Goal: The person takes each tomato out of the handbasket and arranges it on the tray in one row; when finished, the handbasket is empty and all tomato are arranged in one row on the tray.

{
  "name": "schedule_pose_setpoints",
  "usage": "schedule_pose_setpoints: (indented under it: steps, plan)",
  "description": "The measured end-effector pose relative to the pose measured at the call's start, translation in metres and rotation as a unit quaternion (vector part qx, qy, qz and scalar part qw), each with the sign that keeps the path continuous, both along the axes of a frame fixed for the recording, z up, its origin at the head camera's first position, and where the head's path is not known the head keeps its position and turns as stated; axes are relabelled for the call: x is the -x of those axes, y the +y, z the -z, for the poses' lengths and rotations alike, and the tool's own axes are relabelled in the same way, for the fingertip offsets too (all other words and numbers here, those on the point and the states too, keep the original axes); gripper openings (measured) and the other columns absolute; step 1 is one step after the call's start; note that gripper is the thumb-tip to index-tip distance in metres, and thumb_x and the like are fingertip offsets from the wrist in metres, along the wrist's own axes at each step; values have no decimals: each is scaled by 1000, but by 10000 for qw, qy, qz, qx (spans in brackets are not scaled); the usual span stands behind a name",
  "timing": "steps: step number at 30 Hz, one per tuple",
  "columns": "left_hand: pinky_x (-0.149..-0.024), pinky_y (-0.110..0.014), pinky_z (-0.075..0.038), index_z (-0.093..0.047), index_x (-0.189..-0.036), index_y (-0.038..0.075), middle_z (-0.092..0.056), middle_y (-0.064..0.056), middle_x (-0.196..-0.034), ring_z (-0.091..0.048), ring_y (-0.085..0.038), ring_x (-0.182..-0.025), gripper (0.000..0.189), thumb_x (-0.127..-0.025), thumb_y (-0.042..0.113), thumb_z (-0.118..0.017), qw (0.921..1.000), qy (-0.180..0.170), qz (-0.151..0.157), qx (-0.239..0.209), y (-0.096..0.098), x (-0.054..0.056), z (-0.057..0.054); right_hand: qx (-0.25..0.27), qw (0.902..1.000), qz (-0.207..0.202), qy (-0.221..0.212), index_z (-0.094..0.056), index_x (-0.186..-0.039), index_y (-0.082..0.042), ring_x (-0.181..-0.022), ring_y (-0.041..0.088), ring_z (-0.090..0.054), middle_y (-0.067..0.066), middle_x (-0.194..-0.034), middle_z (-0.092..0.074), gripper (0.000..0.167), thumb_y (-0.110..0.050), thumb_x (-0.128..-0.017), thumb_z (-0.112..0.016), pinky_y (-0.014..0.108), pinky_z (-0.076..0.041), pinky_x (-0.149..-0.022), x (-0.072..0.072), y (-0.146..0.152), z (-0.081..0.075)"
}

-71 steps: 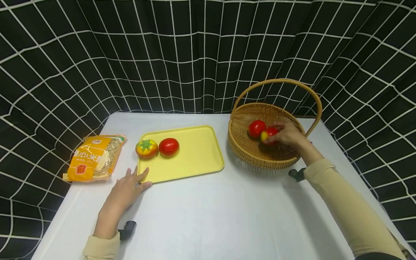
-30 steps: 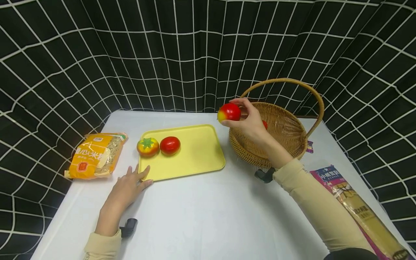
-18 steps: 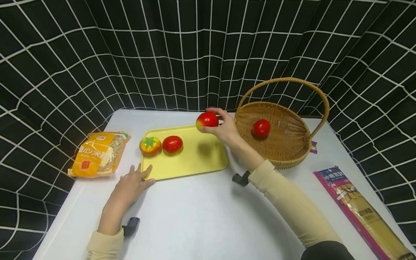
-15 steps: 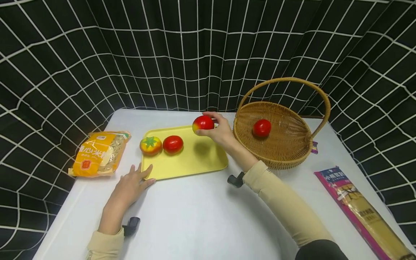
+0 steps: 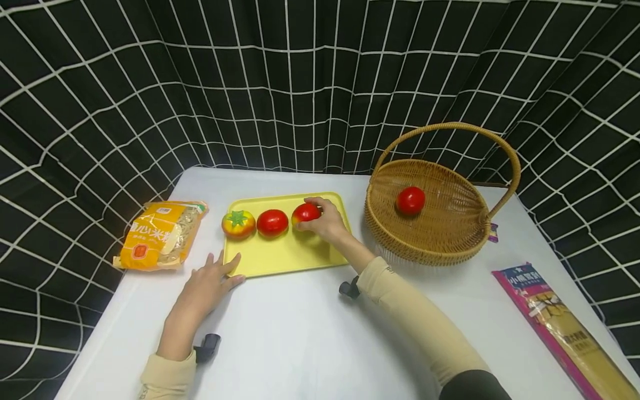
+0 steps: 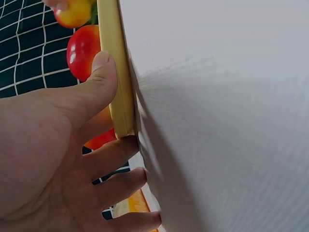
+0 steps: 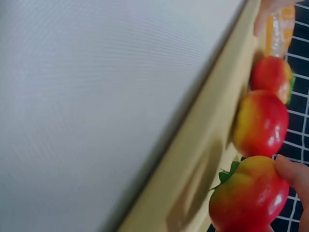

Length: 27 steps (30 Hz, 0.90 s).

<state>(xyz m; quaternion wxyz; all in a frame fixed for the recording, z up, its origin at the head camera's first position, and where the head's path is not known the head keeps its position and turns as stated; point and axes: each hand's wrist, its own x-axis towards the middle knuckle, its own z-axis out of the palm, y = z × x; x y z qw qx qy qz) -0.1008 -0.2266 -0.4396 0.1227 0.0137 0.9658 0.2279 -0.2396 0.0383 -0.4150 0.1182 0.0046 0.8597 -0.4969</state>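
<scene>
My right hand (image 5: 327, 222) pinches a red and yellow tomato (image 5: 305, 213) between thumb and fingers, low over the yellow tray (image 5: 295, 256). In the right wrist view that tomato (image 7: 251, 195) has its green stem end turned towards the tray, its shadow beside it. Left of it on the tray lie a red tomato (image 5: 272, 223) and, at the left end, a yellow-red tomato (image 5: 238, 224) with green leaves up. My left hand (image 5: 205, 286) rests at the tray's near left corner, fingers spread. Its thumb (image 6: 104, 72) touches the tray's rim in the left wrist view.
A wicker basket (image 5: 430, 254) with a tall handle stands at the right, holding one red tomato (image 5: 410, 200). An orange food bag (image 5: 159, 236) lies left of the tray. A long noodle pack (image 5: 565, 328) and a small purple packet (image 5: 493, 233) lie on the right.
My right hand took a tomato from the basket, carried it left and lowered it over the tray beside the other two. My left hand has stayed at the tray's corner.
</scene>
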Motion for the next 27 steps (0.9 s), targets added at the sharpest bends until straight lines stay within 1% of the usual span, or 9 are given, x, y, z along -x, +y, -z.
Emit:
schedule_pose_setpoints:
  steps: [5, 10, 13, 18, 25, 27]
  plan:
    - [-120, -82, -18, -45, -161, 12, -30, -33, -166, -19, -59, -156, 66, -105, 44, -62, 10000, -45, 15, -17, 2, 0, 0, -111, 9999, -2, 7, -59, -150, -19, -142, 40, -53, 13, -159, -52, 73, -10, -84, -88, 55, -47, -120, -1, -1, 9]
    - [-120, -81, -18, -45, -161, 12, -31, -33, -166, -19, -59, -156, 66, -106, 44, -62, 10000, -58, -2, 0, 3, -1, -1, -63, 10000, -7, 40, -56, -153, -20, -140, 39, -54, 13, -156, -56, 77, -11, -83, -89, 54, -47, -119, -1, -3, 12]
    - [-121, -81, -17, -46, -161, 12, -31, -33, -166, -19, -59, -156, 65, -106, 43, -62, 10000, -33, -6, 17, 4, -1, -1, -102, 9999, -30, 33, -55, -154, -20, -142, 38, -52, 12, -158, -55, 80, -12, -83, -90, 54, -47, -119, -1, -3, 10]
    - [-122, -80, -16, -46, -161, 12, -30, -32, -167, -18, -59, -157, 65, -105, 42, -63, 10000, -55, -20, 20, 3, -1, -4, -152, 9997, -132, 113, -54, -155, -20, -148, 36, -45, 10, -161, -51, 81, -14, -83, -90, 54, -42, -123, 1, -2, 3]
    - [-121, -81, -17, -46, -160, 11, -30, -33, -166, -19, -60, -156, 65, -105, 43, -63, 10000, -47, -2, 26, 3, -1, -5, -26, 9995, -183, 251, -53, -156, -18, -150, 35, -44, 13, -161, -50, 80, -13, -85, -88, 50, -42, -125, 3, 4, -9]
    - [-121, -81, -18, -46, -160, 11, -31, -34, -166, -19, -60, -156, 65, -105, 42, -63, 10000, -44, 12, 42, 3, -1, -5, 19, 9993, -204, 308, -53, -156, -18, -151, 34, -43, 11, -161, -50, 80, -14, -85, -89, 49, -42, -125, 3, 6, -13]
